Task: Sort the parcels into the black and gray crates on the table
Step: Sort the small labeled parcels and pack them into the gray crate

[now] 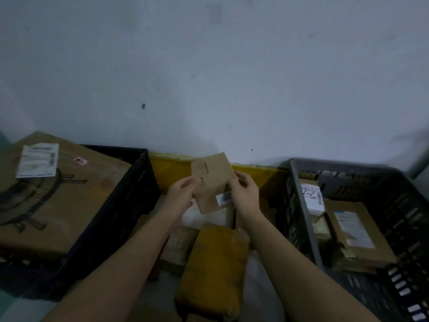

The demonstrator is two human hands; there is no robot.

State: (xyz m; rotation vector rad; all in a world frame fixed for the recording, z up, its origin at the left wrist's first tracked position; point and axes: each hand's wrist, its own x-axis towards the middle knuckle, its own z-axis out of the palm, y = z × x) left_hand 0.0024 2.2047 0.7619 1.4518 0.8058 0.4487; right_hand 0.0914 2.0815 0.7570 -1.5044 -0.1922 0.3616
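I hold a small brown cardboard parcel (211, 180) up in front of me, between the two crates. My left hand (180, 196) pinches its left edge and my right hand (245, 192) grips its right edge beside a white barcode label. The black crate (130, 182) stands on the left with a large brown box (58, 198) filling it. On the right, the gray crate (301, 205) holds several labelled parcels (355, 231).
Between the crates lie more parcels: a yellow padded one (216, 268) under my arms, a brown one (178, 247) beside it and a white one (209, 217) below the held parcel. A yellow strip (169, 170) runs along the white wall behind.
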